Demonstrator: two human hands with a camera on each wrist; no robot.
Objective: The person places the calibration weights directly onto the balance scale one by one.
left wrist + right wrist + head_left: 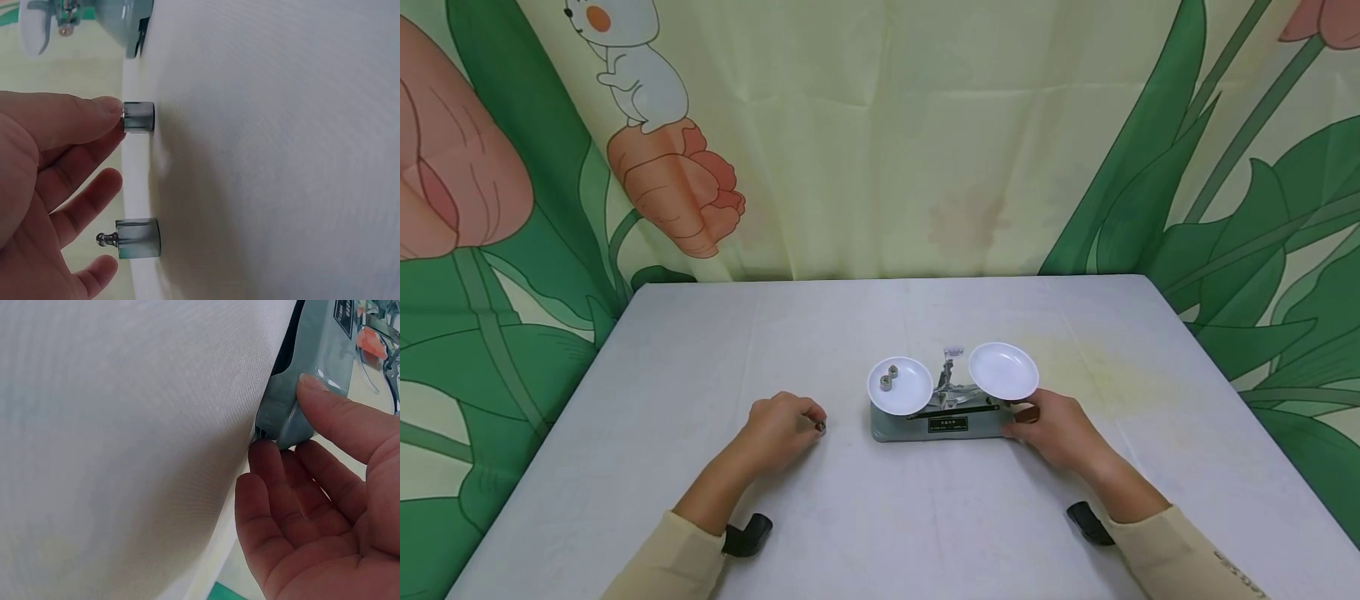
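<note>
Beige sleeves (662,562) come nearest my head camera, with a dark block (748,535) at the left cuff and a second dark block (1090,523) at the right. On the remote feed I have the left hand (782,432) pinching a small metal weight (139,117) by its top, thumb against forefinger; I cannot tell whether its base touches the bench (880,517). Near that hand's little finger, a knobbed weight (139,239) stands upright, its other fingers loosely spread. To the right of the pinching fingers and apart from them sits a balance scale (955,400). At its far end my right hand (1056,425) grips the grey-green base (289,415), thumb on the front face, fingertips around the end. Just above those fingers is the right pan (1003,371); farther from them, toward the left hand, the left pan (917,396) bears two metal weights (886,383). A dark label plate (948,425) lies left of the right thumb. Well beyond all my fingers hangs a cream curtain (850,150) printed with leaves and a rabbit.
</note>
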